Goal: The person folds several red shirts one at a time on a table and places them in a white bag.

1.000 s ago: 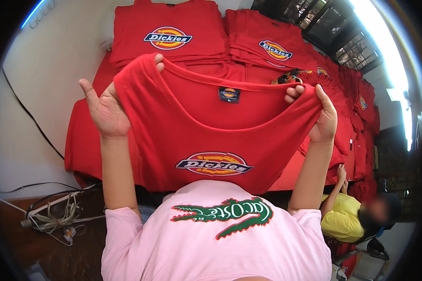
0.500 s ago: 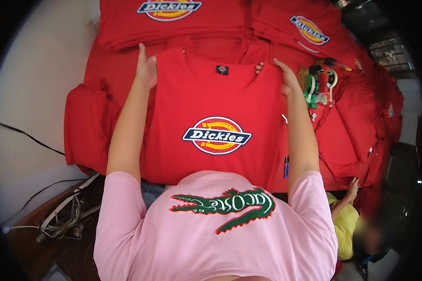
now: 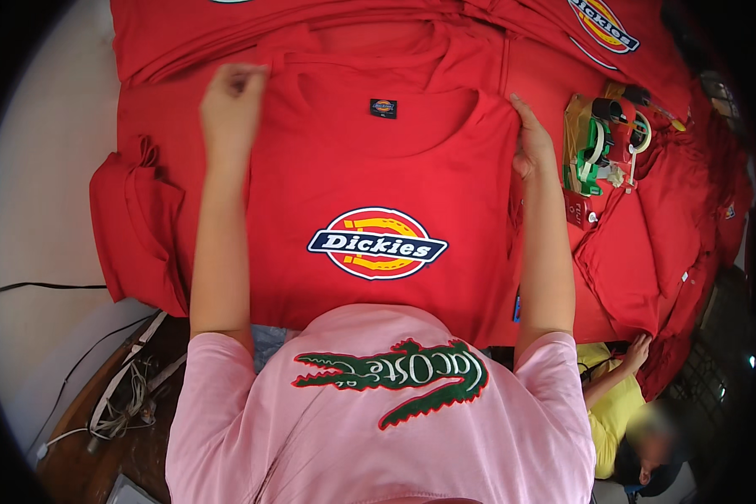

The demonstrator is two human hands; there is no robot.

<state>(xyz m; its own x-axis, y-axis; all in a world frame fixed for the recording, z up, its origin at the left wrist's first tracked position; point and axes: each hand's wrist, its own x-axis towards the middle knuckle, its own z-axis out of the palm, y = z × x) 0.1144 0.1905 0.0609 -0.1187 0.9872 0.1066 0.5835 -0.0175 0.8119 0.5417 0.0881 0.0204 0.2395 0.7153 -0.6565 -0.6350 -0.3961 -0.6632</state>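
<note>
A red T-shirt with a round logo on its chest and a dark neck label lies spread out in front of me, its collar at the far end. My left hand is curled closed at the shirt's left shoulder, slightly blurred. Its fingertips meet the cloth edge there, and I cannot make out what is between them. On the opposite shoulder, my right hand grips the shirt's side edge, thumb showing and the other fingers hidden by the cloth.
Stacked red shirts lie at the far side. A tape dispenser stands to the right, beside more red garments. Folded red cloth sits at the left near the wall. Cables lie lower left. A person in yellow is at the lower right.
My left hand has moved left and slightly up, its fingers now curled at the shoulder. My right hand has shifted slightly right, its fingertips no longer showing at the collar. The view has shifted.
</note>
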